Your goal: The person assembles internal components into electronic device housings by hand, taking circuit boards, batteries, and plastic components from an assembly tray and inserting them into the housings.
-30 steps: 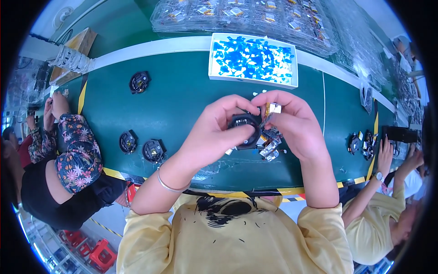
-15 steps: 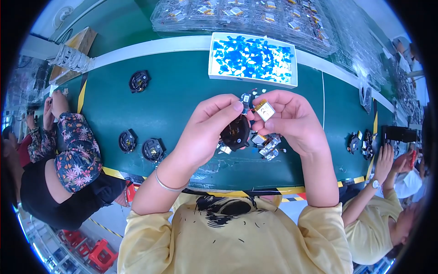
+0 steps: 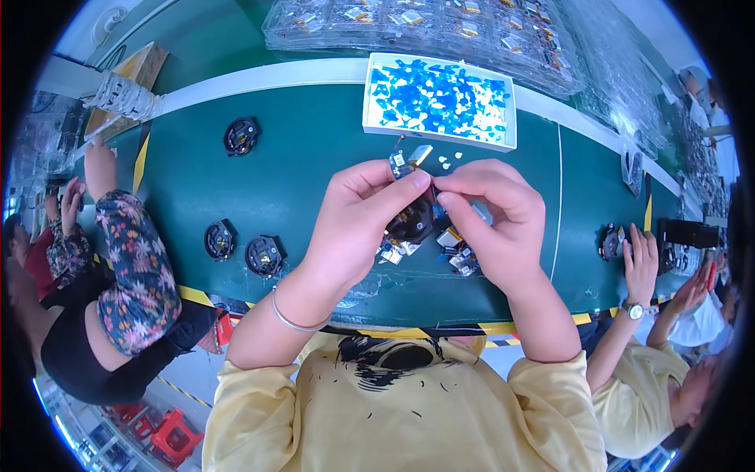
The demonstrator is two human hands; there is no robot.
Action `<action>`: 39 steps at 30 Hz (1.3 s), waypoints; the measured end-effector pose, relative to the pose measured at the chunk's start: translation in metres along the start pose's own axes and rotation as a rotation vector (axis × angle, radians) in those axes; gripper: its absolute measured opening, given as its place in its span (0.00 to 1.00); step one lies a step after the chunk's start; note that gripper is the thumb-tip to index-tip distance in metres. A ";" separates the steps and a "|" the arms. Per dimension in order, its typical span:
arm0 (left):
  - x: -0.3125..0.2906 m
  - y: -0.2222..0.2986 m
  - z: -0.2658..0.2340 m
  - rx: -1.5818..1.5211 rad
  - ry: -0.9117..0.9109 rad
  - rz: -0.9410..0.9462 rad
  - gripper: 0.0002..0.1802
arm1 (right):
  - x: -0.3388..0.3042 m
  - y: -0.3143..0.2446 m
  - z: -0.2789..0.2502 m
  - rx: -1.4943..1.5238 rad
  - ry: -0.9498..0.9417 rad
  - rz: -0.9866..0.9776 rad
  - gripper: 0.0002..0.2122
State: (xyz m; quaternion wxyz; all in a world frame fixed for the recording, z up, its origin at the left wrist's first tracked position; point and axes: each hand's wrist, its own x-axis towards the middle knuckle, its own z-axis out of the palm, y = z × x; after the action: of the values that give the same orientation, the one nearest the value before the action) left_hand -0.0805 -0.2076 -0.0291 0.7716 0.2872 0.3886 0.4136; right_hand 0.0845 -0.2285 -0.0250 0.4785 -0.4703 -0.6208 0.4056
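Note:
My left hand [image 3: 363,206] is closed round a black round plastic housing [image 3: 410,223], held above the table. At the top of that housing, a small blue circuit board [image 3: 399,164] sticks up beyond my left thumb. A silver battery pouch [image 3: 421,154] tilts up next to the board. My right hand [image 3: 503,224] is beside the housing, thumb and forefinger pinched close to my left fingertips; what they pinch is too small to make out. Beneath my hands lies a loose pile of circuit boards with batteries [image 3: 456,250], partly hidden.
A white box of blue and white pieces [image 3: 515,135] stands behind my hands. Small white bits [image 3: 447,161] lie before it. Black housings [image 3: 264,256] rest at left. Clear trays [image 3: 314,39] are at the back. Co-workers' hands [image 3: 641,267] are at both sides.
The battery has left my right fingers and now stands by the board at my left hand. My right hand has shifted to a pinch near the left fingertips. The right co-worker's hand has moved farther over the table.

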 end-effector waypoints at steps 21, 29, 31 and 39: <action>0.013 0.024 -0.007 -0.216 -0.115 -0.261 0.06 | 0.016 -0.008 0.002 0.327 0.050 0.271 0.03; 0.006 0.012 -0.004 -0.147 -0.126 -0.164 0.08 | 0.008 -0.002 0.001 -0.115 -0.065 -0.031 0.03; 0.002 0.009 -0.003 -0.108 -0.137 -0.169 0.08 | 0.005 0.007 -0.002 -0.056 0.124 0.083 0.02; -0.007 0.001 -0.005 -0.081 -0.046 -0.009 0.04 | 0.000 0.012 -0.015 -0.739 -0.189 -0.213 0.04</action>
State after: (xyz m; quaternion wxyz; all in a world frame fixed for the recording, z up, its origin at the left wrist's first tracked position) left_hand -0.0877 -0.2130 -0.0282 0.7933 0.2632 0.3550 0.4189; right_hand 0.1017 -0.2246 -0.0333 0.2571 -0.5042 -0.8116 0.1447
